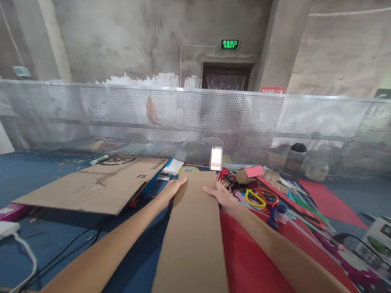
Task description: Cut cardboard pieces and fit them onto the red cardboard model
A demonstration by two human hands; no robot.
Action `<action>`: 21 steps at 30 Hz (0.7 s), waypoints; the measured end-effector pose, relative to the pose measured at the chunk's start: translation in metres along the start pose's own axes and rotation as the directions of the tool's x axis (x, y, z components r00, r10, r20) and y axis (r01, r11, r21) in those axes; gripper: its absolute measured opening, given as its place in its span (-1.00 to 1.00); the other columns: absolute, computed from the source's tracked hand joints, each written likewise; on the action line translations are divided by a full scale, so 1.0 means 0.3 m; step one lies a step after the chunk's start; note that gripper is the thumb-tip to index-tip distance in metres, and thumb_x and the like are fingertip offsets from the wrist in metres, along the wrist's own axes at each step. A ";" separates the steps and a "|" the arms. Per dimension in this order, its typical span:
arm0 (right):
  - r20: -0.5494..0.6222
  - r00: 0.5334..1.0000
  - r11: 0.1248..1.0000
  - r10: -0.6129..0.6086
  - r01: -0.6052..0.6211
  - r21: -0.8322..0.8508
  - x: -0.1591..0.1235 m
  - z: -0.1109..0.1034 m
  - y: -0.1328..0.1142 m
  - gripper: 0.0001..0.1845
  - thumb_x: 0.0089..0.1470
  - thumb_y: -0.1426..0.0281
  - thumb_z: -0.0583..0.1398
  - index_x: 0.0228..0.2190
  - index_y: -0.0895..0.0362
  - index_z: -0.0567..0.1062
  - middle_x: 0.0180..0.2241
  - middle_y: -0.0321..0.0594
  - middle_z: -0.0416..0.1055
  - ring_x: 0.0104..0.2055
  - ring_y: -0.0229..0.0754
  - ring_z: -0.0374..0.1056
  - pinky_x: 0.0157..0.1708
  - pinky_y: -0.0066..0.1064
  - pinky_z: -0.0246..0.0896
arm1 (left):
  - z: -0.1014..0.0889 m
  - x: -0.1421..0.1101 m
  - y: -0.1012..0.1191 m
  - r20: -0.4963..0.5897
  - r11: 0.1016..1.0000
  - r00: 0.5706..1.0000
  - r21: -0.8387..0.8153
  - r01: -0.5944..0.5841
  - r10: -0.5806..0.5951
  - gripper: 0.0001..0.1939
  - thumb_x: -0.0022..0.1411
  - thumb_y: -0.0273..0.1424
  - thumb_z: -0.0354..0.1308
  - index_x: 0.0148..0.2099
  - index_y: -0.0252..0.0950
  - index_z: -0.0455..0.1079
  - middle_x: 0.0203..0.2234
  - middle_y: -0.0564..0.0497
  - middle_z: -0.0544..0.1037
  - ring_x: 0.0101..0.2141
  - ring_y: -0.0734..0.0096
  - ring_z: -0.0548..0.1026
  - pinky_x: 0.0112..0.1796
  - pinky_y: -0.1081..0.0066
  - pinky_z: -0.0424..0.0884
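Blue tbl (pixel 135 258), grey wall (pixel 156 33) w/ exit sign (pixel 229 44)

Facing you, the exit sign (pixel 229 44) on the wall (pixel 156 24) reads "安全出口 EXIT"; you can't surely read the print on the cardboard sheet (pixel 90 188) along the bench's (pixel 58 231) left side.

Cardboard strip (pixel 194 243) cut off at the bottom edge, a small white patch (pixel 216 158) pixelated beyond reading.
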State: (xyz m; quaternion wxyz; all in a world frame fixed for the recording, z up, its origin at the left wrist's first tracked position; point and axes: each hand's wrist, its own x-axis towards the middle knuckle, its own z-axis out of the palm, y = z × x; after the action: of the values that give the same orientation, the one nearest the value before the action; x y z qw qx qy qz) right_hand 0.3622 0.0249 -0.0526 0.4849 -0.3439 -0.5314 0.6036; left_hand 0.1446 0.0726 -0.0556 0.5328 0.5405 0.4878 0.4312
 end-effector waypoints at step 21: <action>-0.071 0.997 0.999 -0.036 0.034 -0.025 0.010 0.007 0.018 -0.42 -0.21 0.25 0.42 -0.09 0.12 0.54 -0.13 -0.11 0.62 -0.03 0.16 0.53 0.00 -0.04 0.44 | 0.046 -0.011 -0.007 0.011 0.990 0.990 -0.002 -0.143 0.143 -0.42 0.05 -0.13 0.43 0.05 -0.33 0.51 -0.05 -0.22 0.64 -0.13 0.04 0.62 -0.12 0.24 0.51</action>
State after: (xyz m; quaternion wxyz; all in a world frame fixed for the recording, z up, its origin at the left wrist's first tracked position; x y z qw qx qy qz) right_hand 0.3583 0.0272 -0.0570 0.5099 -0.3616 -0.5267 0.5761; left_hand 0.1577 0.0671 -0.0583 0.5038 0.5761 0.4445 0.4655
